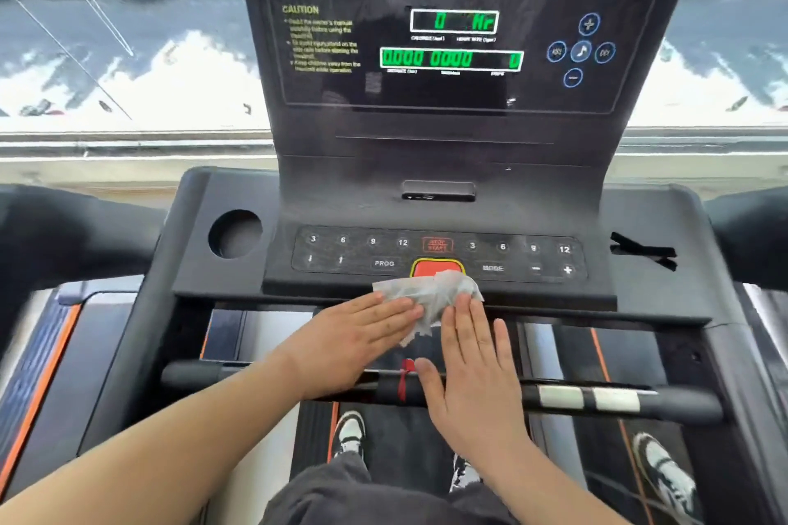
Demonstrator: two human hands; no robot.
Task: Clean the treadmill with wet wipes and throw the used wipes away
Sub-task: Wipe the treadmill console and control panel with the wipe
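Pressing the wet wipe [426, 293] onto the front edge of the treadmill console [639, 294], just below the red stop button [437, 269], I am laying my left hand [354, 341] and right hand [473, 371] flat, fingers straight and together on it. Cleaning is, I judge, only beginning: the handlebar [682, 402] and disposal are not yet done.

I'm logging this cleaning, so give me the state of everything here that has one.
wet wipe: crumpled, lying on the console front edge.
left hand: fingers straight, fingertips on the wipe.
right hand: fingers straight, fingertips on the wipe.
display: lit, showing zeros.
red button: lower edge covered by the wipe.
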